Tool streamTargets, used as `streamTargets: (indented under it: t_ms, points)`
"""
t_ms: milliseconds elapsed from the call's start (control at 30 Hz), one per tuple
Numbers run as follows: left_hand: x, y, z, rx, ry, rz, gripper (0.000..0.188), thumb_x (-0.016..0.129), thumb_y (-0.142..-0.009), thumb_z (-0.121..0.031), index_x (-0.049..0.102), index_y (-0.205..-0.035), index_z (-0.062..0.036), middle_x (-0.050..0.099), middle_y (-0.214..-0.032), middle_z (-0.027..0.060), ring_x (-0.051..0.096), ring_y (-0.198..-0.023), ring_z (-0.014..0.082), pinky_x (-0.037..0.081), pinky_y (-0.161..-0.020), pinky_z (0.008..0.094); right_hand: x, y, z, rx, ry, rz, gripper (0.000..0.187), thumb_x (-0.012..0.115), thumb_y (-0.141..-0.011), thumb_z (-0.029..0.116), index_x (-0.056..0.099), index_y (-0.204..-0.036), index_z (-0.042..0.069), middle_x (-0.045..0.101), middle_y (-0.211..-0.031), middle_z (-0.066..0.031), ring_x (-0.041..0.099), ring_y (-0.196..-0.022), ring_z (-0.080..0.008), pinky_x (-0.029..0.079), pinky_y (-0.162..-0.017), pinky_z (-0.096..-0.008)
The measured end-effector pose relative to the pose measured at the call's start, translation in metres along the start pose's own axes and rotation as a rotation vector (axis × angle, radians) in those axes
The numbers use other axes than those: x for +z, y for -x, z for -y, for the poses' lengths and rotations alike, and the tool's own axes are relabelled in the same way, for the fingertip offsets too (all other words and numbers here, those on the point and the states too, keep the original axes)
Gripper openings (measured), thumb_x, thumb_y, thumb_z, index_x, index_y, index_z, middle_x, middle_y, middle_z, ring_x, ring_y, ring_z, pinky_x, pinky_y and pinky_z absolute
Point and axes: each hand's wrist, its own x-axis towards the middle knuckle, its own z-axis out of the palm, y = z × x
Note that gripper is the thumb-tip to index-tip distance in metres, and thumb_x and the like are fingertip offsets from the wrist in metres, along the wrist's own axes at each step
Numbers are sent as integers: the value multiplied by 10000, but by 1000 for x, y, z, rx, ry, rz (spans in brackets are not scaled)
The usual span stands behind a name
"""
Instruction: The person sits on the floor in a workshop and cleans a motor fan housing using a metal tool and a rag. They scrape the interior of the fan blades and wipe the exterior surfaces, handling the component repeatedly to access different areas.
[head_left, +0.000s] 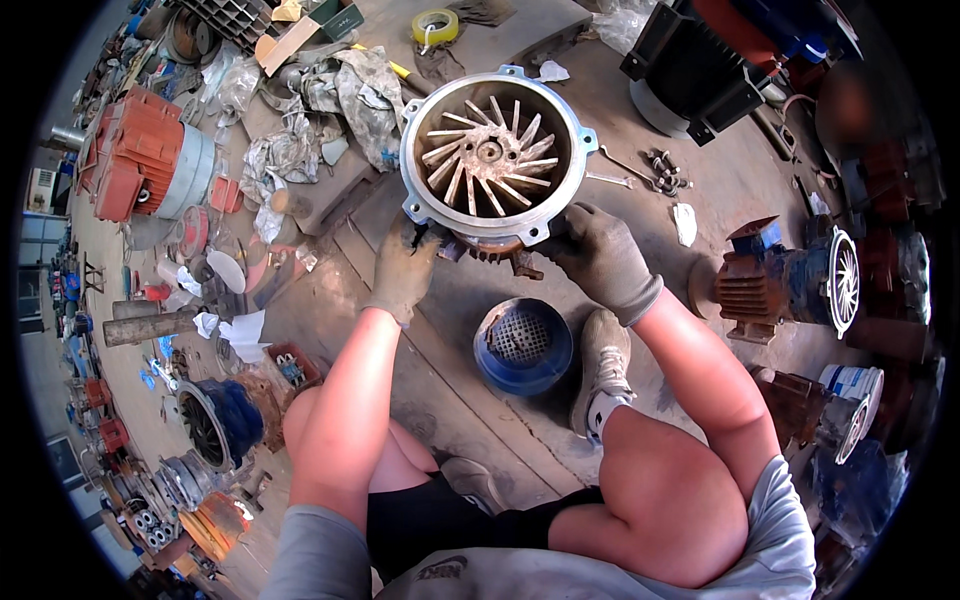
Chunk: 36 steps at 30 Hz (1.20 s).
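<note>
In front of me an electric motor stands with its open round end up. Its pale metal flange carries bolt lugs, and a finned fan wheel fills the middle. My left hand, in a worn, dirty glove, grips the motor just under the flange at the near left. On the near right, my gloved right hand holds the motor beside a lug. Fingertips of both hands are partly hidden. Nearer me on the floor lies a blue round cover with a perforated grille, next to my shoe.
Right of the motor lie a wrench and several bolts. A rusty motor is farther right, a black motor at the far right. An orange motor, crumpled plastic and a wooden handle are left. Yellow tape lies behind.
</note>
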Motion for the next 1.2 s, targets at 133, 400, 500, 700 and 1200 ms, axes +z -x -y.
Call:
streamTargets:
  t_ms: [133, 400, 500, 700, 1200]
  points:
    - [1, 0, 6, 14, 19, -12, 546, 766, -1018, -143, 606, -1527, -25, 749, -1415, 189, 715, -1302, 352, 536, -1138, 427, 10, 0, 9, 75, 81, -10, 278, 901, -923, 241, 726, -1041, 60, 798, -960, -179, 795, -913, -391, 615, -797, -456]
    - [1, 0, 28, 37, 25, -10, 567, 768, -1011, -89, 600, -1550, -37, 740, -1452, 170, 702, -1336, 318, 525, -1160, 416, 14, 20, 11, 165, -158, -155, 370, 968, -894, 312, 789, -1131, 91, 785, -923, -145, 778, -762, -288, 613, -719, -394]
    - [4, -2, 22, -90, 74, 3, 558, 780, -1002, -71, 617, -1534, -41, 747, -1450, 159, 700, -1341, 313, 522, -1164, 416, 10, 28, 0, 85, -87, -181, 365, 973, -875, 275, 802, -1144, 98, 750, -908, -138, 723, -705, -285, 599, -691, -388]
    - [5, 1, 2, -61, 103, -12, 564, 804, -991, -88, 629, -1526, -54, 756, -1434, 161, 704, -1335, 318, 527, -1154, 427, 15, 18, -10, -26, 69, -188, 315, 960, -856, 262, 786, -1052, 89, 692, -815, -135, 699, -693, -329, 563, -644, -430]
    - [1, -2, 46, 32, -69, -10, 576, 822, -993, -138, 633, -1527, -35, 747, -1423, 197, 713, -1303, 351, 530, -1149, 432, 19, 16, 9, 223, 8, -123, 448, 995, -831, 400, 774, -1036, 69, 699, -742, -136, 704, -645, -297, 554, -635, -409]
